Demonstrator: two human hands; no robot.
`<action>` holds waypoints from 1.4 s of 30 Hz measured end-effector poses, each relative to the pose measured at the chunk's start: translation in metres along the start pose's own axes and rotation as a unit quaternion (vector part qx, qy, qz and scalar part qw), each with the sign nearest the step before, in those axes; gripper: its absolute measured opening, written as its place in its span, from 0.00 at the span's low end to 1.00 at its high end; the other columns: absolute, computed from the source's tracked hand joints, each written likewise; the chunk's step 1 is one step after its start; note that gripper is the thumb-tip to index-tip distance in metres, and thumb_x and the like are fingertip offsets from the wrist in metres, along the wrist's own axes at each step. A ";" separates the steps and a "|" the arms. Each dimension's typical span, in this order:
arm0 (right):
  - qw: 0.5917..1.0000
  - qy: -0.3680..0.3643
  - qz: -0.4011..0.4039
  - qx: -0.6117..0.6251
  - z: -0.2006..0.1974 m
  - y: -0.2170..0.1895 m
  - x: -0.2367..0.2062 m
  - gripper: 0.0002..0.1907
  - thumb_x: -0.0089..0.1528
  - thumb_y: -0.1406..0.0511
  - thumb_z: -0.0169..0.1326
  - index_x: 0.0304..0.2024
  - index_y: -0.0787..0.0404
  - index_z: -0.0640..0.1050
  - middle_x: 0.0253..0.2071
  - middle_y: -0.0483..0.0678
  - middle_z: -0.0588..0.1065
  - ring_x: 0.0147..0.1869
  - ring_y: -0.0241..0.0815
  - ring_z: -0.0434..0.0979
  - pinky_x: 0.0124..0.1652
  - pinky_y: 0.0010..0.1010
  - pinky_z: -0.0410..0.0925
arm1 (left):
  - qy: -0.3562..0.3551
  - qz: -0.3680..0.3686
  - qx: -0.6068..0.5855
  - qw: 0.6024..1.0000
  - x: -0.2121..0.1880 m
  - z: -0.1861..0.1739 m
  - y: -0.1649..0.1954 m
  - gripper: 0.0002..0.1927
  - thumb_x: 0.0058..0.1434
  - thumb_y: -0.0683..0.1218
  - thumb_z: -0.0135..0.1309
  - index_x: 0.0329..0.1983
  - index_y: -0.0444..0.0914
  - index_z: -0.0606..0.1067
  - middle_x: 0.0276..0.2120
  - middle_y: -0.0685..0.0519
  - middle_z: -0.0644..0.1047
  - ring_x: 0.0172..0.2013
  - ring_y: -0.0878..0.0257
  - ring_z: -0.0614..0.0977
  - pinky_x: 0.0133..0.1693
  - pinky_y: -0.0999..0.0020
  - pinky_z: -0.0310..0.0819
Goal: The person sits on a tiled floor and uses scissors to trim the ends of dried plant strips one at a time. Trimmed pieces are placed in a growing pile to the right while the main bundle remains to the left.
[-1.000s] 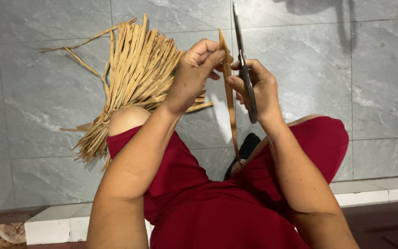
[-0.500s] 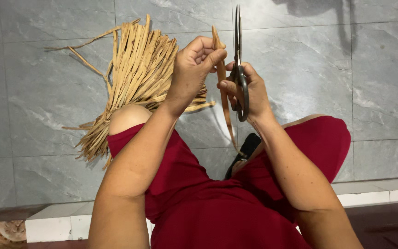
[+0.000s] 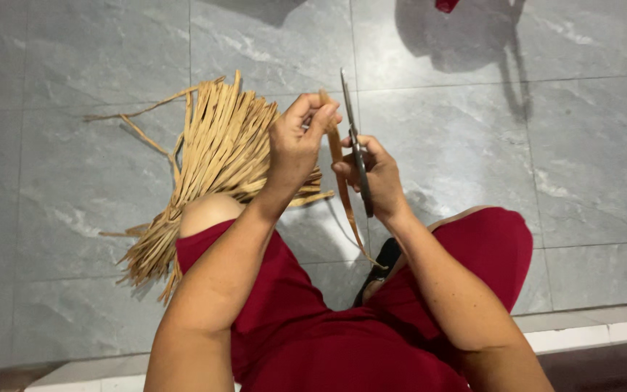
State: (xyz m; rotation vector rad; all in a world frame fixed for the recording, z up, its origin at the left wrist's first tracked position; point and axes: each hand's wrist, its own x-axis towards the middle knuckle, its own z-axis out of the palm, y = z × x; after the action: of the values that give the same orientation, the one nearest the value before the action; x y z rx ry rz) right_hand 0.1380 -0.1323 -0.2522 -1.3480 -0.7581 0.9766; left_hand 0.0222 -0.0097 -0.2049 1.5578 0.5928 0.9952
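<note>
Pile of dry leaf strips (image 3: 212,167) behind left hand (image 3: 295,149), on grey tiled floor (image 3: 74,72)

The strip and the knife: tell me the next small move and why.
Probably draw the knife down along the tan strip. The left hand pinches the strip's top end, the right hand holds the blade upright right beside it, and the strip's lower length hangs free towards the lap.

The right hand (image 3: 375,174) covers the dark handle of the long-bladed knife (image 3: 353,138). Left of the left hand (image 3: 295,149), the heap of tan dried-leaf strips (image 3: 212,160) runs under the red-clothed knee (image 3: 212,232). A small red object (image 3: 446,4) is cut off by the top edge.
</note>
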 end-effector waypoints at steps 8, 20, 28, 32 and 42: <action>0.998 0.038 -0.005 -0.051 -0.009 -0.005 0.002 0.23 0.58 0.66 0.66 0.54 0.61 0.74 0.33 0.45 0.79 0.28 0.28 0.72 0.25 0.19 0.62 | -0.071 -0.031 0.062 0.995 -0.002 0.007 0.003 0.12 0.67 0.49 0.56 0.47 0.36 0.77 0.35 0.53 0.83 0.35 0.67 0.84 0.36 0.73 0.82; 0.994 0.065 0.086 -0.035 -0.026 -0.009 0.007 0.24 0.57 0.69 0.65 0.55 0.62 0.75 0.34 0.43 0.76 0.33 0.30 0.73 0.30 0.21 0.65 | -0.093 -0.124 0.075 0.985 0.016 0.010 -0.025 0.10 0.64 0.49 0.58 0.43 0.39 0.82 0.32 0.55 0.83 0.32 0.69 0.84 0.36 0.72 0.79; 0.987 0.008 0.135 -0.087 -0.025 0.012 0.024 0.23 0.56 0.67 0.66 0.52 0.59 0.76 0.32 0.44 0.80 0.32 0.30 0.77 0.29 0.21 0.69 | -0.030 -0.217 0.062 0.974 0.025 -0.017 -0.026 0.08 0.65 0.45 0.56 0.44 0.38 0.81 0.31 0.55 0.83 0.34 0.70 0.85 0.35 0.73 0.82; 0.981 -0.020 0.188 -0.038 -0.021 0.021 0.033 0.24 0.55 0.67 0.67 0.53 0.60 0.76 0.33 0.45 0.80 0.30 0.31 0.74 0.26 0.22 0.65 | -0.004 -0.189 0.027 0.982 0.019 -0.026 -0.012 0.09 0.65 0.43 0.58 0.46 0.36 0.80 0.35 0.53 0.82 0.37 0.67 0.84 0.40 0.73 0.82; 0.986 -0.073 0.140 -0.047 -0.010 0.026 0.012 0.25 0.55 0.67 0.68 0.54 0.59 0.77 0.34 0.45 0.78 0.31 0.33 0.73 0.29 0.22 0.66 | 0.019 -0.125 0.078 0.989 -0.036 -0.038 0.048 0.09 0.65 0.42 0.58 0.47 0.36 0.79 0.42 0.52 0.83 0.40 0.67 0.84 0.41 0.71 0.79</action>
State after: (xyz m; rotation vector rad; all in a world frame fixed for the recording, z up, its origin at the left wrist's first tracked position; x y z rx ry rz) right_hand 0.1482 -0.1271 -0.2806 -1.5049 -0.7449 1.2858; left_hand -0.0355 -0.0297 -0.1684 1.5578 0.8883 0.8045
